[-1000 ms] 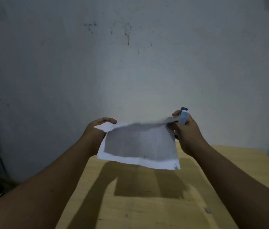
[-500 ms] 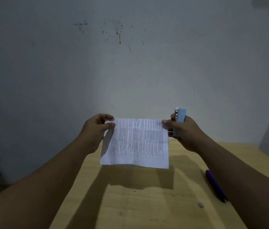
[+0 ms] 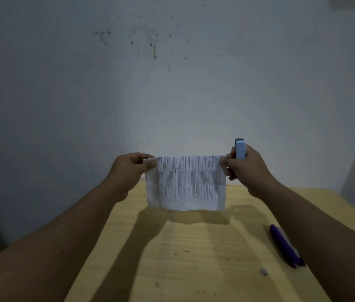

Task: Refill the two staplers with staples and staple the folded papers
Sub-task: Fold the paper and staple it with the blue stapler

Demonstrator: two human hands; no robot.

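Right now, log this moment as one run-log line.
left hand: pinches printed paper top corner | right hand: pinches other corner, holds light blue stapler upright | purple stapler: on table

Wooden table point(image 3: 194, 258); purple pen point(image 3: 284, 245), maybe staples point(image 3: 264, 271).

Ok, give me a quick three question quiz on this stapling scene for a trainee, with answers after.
1. True or false: the folded paper lies flat on the table.
2. Which hand holds the light blue stapler? A. left hand B. right hand C. neither
3. Fill in: the purple stapler lies on the table beside the ____ forearm.

Key: 1. False, both hands hold it up by its top corners. 2. B. 3. right.
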